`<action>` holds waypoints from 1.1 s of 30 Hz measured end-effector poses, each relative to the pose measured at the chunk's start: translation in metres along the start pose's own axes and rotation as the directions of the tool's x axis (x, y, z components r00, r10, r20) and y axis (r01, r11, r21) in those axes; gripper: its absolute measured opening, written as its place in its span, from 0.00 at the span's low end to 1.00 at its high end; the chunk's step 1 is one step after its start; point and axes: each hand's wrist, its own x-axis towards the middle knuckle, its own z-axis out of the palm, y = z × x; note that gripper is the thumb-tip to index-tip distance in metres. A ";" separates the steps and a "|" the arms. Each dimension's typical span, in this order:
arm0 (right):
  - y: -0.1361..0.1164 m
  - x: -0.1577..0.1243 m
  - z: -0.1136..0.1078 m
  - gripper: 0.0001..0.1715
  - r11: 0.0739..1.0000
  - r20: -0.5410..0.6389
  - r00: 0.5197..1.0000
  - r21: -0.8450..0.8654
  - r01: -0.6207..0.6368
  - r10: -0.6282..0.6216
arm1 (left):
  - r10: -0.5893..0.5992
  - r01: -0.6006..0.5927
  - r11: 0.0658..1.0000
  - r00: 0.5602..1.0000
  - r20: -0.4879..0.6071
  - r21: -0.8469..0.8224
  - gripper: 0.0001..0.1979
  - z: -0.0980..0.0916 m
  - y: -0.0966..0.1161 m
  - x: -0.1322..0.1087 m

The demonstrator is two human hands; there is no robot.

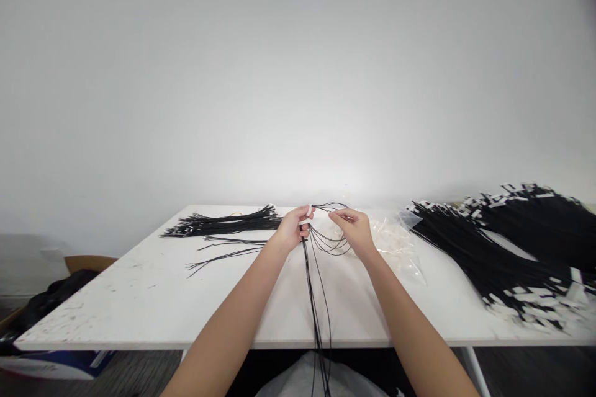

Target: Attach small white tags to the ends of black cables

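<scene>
My left hand point(293, 227) is closed round the top of a thin bundle of black cords point(315, 304), with a small white tag pinched at its fingertips. The cords run down the white table point(139, 298) and hang over its front edge. My right hand point(354, 227) is just to the right, fingers pinched on the looped ends of the same cords point(333, 242). Both hands meet near the table's far middle.
A pile of loose black cords point(228, 222) lies at the back left, with a few strays point(223, 255) nearer. A clear plastic bag point(398, 242) lies right of my hands. Large heaps of black cords with white tags point(512, 248) cover the right side. A cardboard box point(84, 263) stands on the floor at left.
</scene>
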 end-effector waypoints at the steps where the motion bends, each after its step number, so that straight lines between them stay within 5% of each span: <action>1: 0.000 0.000 0.000 0.13 1.000 -0.002 1.000 0.002 -0.002 0.002 | -0.003 0.003 1.000 1.000 0.000 0.000 0.12 0.000 0.000 0.000; 12: 0.005 0.001 0.000 0.11 1.000 -0.011 1.000 -0.027 0.017 -0.017 | 0.006 -0.006 1.000 1.000 0.003 0.015 0.14 0.000 0.000 0.000; 19: 0.006 0.000 -0.001 0.08 0.970 -0.027 0.983 -0.167 0.174 -0.180 | 0.053 -0.052 0.997 0.999 -0.007 0.059 0.15 0.001 0.000 -0.001; 26: 0.000 -0.004 -0.003 0.07 0.835 0.044 0.893 -0.337 0.435 -0.447 | 0.058 -0.058 0.995 0.998 -0.004 0.078 0.16 0.000 -0.001 0.001; 33: 0.008 -0.005 -0.001 0.09 0.609 0.082 0.778 -0.573 0.548 -0.623 | 0.050 -0.050 0.993 0.999 0.003 0.105 0.15 0.002 0.000 -0.001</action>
